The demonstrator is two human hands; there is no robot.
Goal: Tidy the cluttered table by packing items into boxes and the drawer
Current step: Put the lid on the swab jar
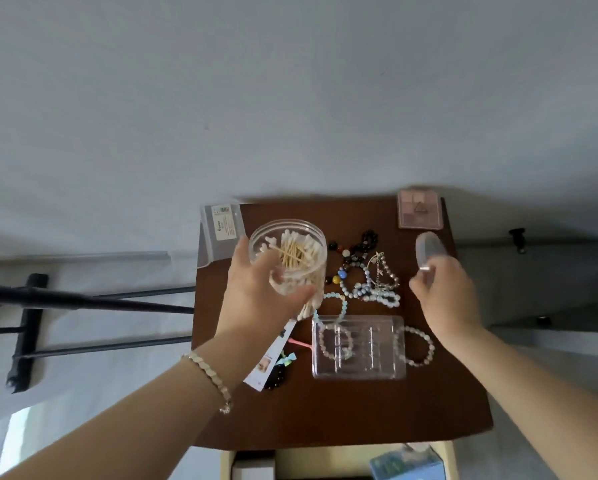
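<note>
At frame centre the left hand (pixel 259 292) grips the open swab jar (pixel 288 261), mouth tilted up-frame, while the right hand (pixel 444 296), well apart at centre-right, pinches its lid (pixel 425 252).

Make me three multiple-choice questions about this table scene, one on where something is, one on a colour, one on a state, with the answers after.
1. Where does the pink palette lie?
A. far right corner of the table
B. near left corner
C. inside the drawer

2. What colour are the sticks of the swabs in the jar?
A. blue
B. tan
C. black

3. What state is the jar in?
A. lidded, standing on the table
B. tipped over and spilled
C. open, held up in the left hand

Answers:
1 A, the palette sits at the table's far edge on the right.
2 B, tan sticks with white tips show through the clear wall.
3 C, the left hand's grip wraps the open jar, while the right hand holds the lid.
</note>
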